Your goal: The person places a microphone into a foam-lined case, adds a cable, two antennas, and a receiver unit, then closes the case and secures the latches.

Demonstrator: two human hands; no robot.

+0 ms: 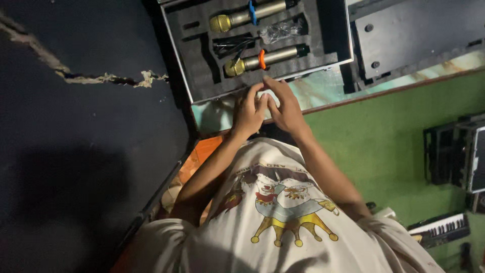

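My left hand (248, 114) and my right hand (286, 107) are close together, fingertips meeting at the near edge of an open case (194, 76) lined with black foam. Something small and pale shows between the fingers, too small to identify. In the foam lie two microphones with gold grilles. The nearer microphone (262, 58) has an orange ring and sits just beyond my fingertips. The farther microphone (242, 16) has a blue ring. Black cables (230, 44) and a clear plastic bag (283, 30) lie between them.
A dark torn surface (76, 101) fills the left. A black panel with bolts (414, 35) lies right of the case. On the green floor (384, 131) stand a black equipment rack (454, 156) and a small keyboard (439, 227).
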